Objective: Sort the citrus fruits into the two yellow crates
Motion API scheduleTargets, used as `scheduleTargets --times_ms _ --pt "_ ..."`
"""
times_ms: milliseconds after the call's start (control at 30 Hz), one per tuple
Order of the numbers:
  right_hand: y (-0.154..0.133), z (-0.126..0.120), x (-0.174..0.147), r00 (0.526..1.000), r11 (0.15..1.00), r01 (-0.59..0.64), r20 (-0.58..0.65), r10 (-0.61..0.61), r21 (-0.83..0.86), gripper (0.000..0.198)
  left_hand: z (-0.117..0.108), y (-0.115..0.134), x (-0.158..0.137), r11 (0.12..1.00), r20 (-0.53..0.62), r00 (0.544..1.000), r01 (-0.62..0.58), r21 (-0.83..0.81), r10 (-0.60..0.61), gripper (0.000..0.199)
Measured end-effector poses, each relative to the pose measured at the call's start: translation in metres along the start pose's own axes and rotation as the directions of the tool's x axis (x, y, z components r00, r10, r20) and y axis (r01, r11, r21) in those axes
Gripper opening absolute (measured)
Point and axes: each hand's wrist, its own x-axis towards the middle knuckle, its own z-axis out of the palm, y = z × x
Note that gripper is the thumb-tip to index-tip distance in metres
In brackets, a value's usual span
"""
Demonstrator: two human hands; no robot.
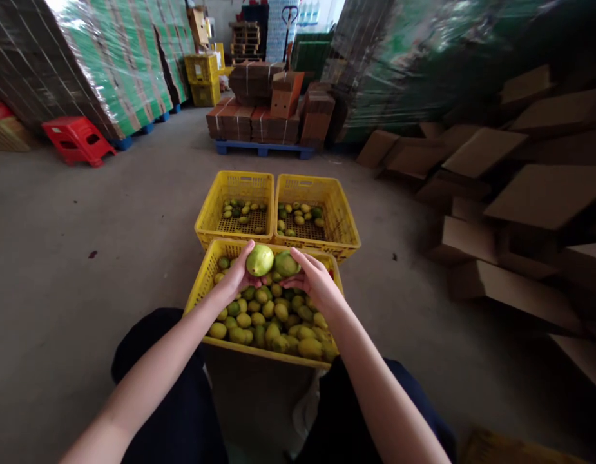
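My left hand (pixel 240 270) is closed around a pale green lemon (pixel 259 260), its thumb along the upper side. Right beside it, my right hand (pixel 311 277) grips a darker green lemon (pixel 286 263). Both fruits are held above the near yellow crate (pixel 193 293), close together. Inside that crate lie many yellow and green lemons (pixel 269 310), heaped over most of the bottom. The undersides of the held fruits and some fingertips are hidden.
Beyond stand a left yellow crate (pixel 201 216) and a right yellow crate (pixel 348 216), each with several lemons. Flattened cartons (pixel 276 125) sit on a blue pallet (pixel 263 149). A red stool (pixel 80 138) is at left; open cardboard boxes (pixel 520 270) pile up at right.
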Motion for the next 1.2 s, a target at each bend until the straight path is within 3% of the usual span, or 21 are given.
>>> scheduleTargets --times_ms 167,267,400,500,600,733,867,967,1000,1067,1200 --pt "0.003 0.004 0.002 0.997 0.996 -0.068 0.025 0.067 0.054 0.011 0.000 0.001 -0.001 0.988 -0.110 0.988 -0.097 0.122 0.110 0.057" --pt "0.007 0.011 0.002 0.991 0.994 -0.106 0.082 0.104 0.018 0.028 0.000 -0.003 -0.004 0.940 -0.145 0.962 -0.183 0.287 0.231 0.055" --pt "0.016 0.019 0.004 0.969 0.983 -0.183 0.163 0.184 -0.019 0.036 0.001 -0.010 -0.007 0.794 -0.062 0.885 -0.380 0.475 0.461 0.047" --pt "0.025 0.020 0.006 0.960 0.983 -0.178 0.213 0.185 -0.048 0.052 0.005 -0.015 -0.007 0.746 -0.099 0.843 -0.405 0.528 0.528 0.045" --pt "0.032 0.022 0.006 0.973 0.991 -0.116 0.193 0.127 -0.068 0.047 0.009 -0.018 -0.005 0.752 -0.155 0.811 -0.426 0.503 0.563 0.041" --pt "0.027 0.024 0.003 0.968 0.977 -0.195 0.180 0.177 0.090 0.039 0.010 -0.016 -0.001 0.850 -0.184 0.863 -0.385 0.360 0.470 0.037" --pt "0.009 0.018 -0.002 0.966 0.956 -0.191 0.217 0.142 0.225 0.043 0.005 -0.010 0.005 0.872 -0.173 0.885 -0.362 0.331 0.433 0.029" --pt "0.002 0.012 -0.004 0.975 0.976 -0.105 0.212 0.063 0.192 0.049 0.005 -0.011 0.007 0.962 -0.040 0.983 -0.169 0.215 0.182 0.034" --pt "0.001 0.011 -0.004 0.976 0.981 -0.089 0.210 0.051 0.175 0.050 0.006 -0.013 0.007 0.984 0.013 0.997 -0.081 0.159 0.081 0.036" --pt "0.003 0.010 -0.005 0.977 0.981 -0.095 0.206 0.059 0.167 0.047 0.010 -0.019 0.006 0.998 0.062 0.997 0.049 0.050 -0.052 0.038" --pt "0.006 0.012 -0.007 0.974 0.970 -0.143 0.204 0.102 0.199 0.037 0.014 -0.023 0.006 0.983 0.073 0.987 0.150 -0.110 -0.142 0.034"
